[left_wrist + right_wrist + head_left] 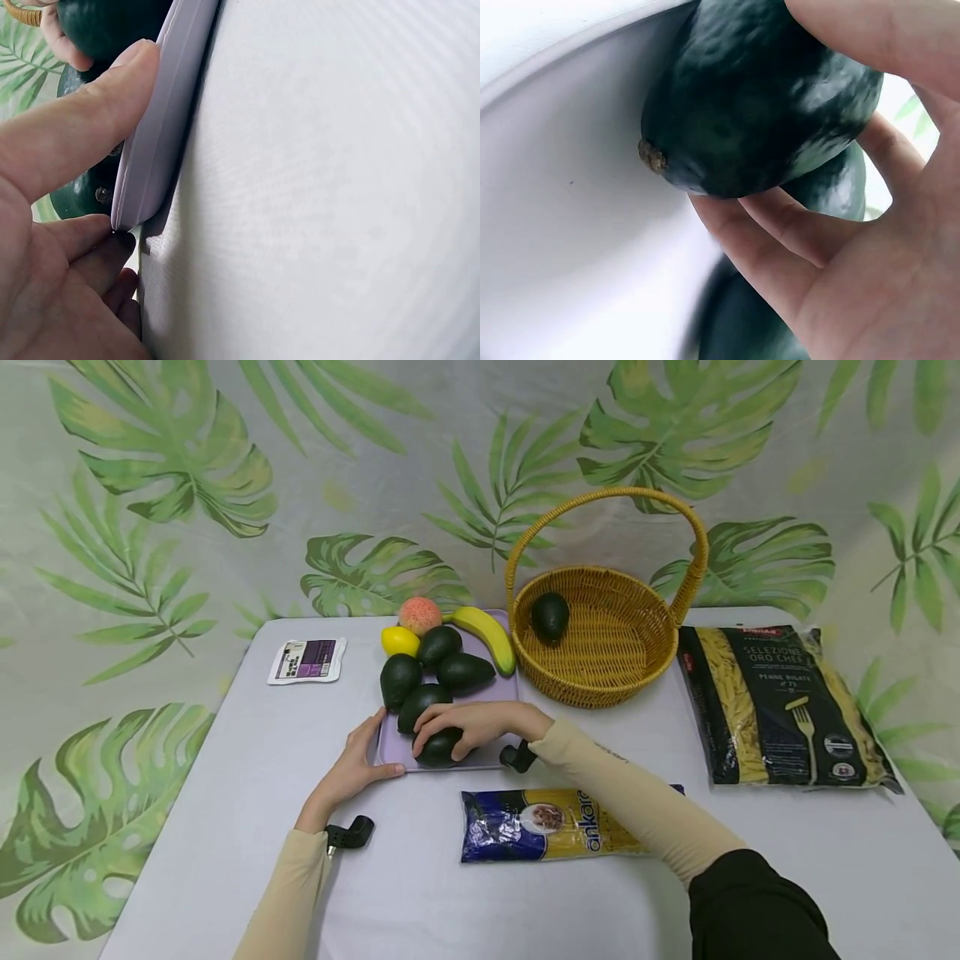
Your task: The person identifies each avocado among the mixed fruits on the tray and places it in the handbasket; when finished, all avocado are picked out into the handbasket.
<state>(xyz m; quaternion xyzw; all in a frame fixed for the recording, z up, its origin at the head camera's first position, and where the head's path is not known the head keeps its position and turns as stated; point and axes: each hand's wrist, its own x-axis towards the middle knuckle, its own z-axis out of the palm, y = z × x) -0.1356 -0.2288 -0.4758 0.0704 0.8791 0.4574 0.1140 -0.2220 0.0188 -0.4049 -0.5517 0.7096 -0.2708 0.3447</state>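
Observation:
My right hand (480,722) grips a dark green avocado (433,752) at the near side of a lilac tray (392,748). The right wrist view shows the thumb on one side of this avocado (742,105) and fingers on the other, its brown stem end exposed. At the tray's near left corner, my left hand (351,777) touches the edge with thumb and fingers spread around it. Several more avocados (465,673) lie on the tray beyond, beside a yellow lemon (400,641), a peach (420,614) and a banana (486,637).
A wicker basket (596,687) with a tall handle stands right of the tray, one avocado (550,617) inside. Farther right lies a large penne bag (780,710). A blue and yellow pasta packet (525,827) lies under my right forearm; a small white packet (307,661) is at left.

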